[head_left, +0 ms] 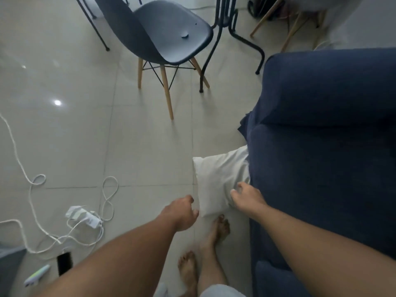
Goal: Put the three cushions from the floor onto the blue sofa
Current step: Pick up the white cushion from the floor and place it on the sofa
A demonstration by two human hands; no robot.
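A white cushion (pixel 216 181) leans on the tiled floor against the front of the blue sofa (pixel 325 146), which fills the right side of the head view. My left hand (pixel 182 213) reaches to the cushion's near left corner, fingers curled, touching or nearly touching its edge. My right hand (pixel 246 198) rests with spread fingers on the cushion's right side, beside the sofa front. Neither hand has a clear grip. Only this one cushion is in view. My bare feet (pixel 205 249) stand just below the cushion.
A dark chair (pixel 162 33) with wooden legs stands ahead, black metal table legs (pixel 216 48) right of it. White cables and a power adapter (pixel 85 217) lie on the floor at left, with a black phone (pixel 63 263) and a small light device (pixel 36 275) near the bottom left.
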